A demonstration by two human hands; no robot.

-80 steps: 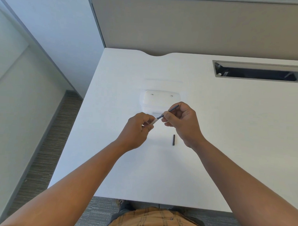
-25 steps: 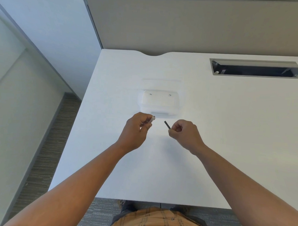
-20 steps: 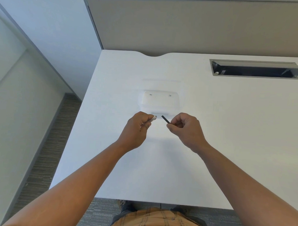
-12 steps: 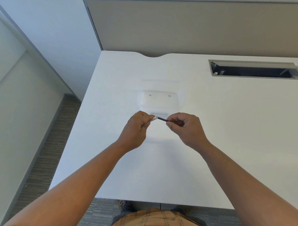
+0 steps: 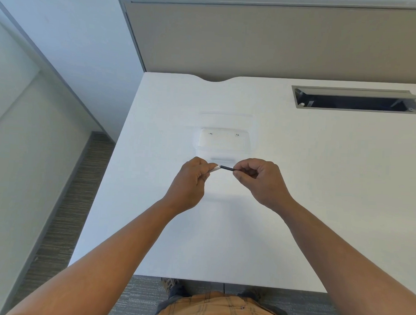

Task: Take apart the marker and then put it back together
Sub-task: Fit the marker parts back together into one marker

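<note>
My left hand [image 5: 192,180] is closed around the white marker barrel [image 5: 216,167], of which only the open end shows past my fingers. My right hand [image 5: 260,180] pinches a thin black piece of the marker [image 5: 226,168] between thumb and forefinger. The black piece lies level, with its left end at or just inside the barrel's mouth. Both hands hover above the white table [image 5: 319,184], just in front of a clear box. The rest of the barrel is hidden in my left fist.
A clear plastic box [image 5: 222,145] sits on the table just beyond my hands. A grey cable slot [image 5: 360,100] with its flap raised is at the back right. A beige partition [image 5: 277,42] rises behind the table. The table's left edge drops to carpet.
My right hand, holding the black piece apart from the barrel a second ago, has moved left and levelled it, bringing its tip to the barrel's open end. My left hand stayed put.
</note>
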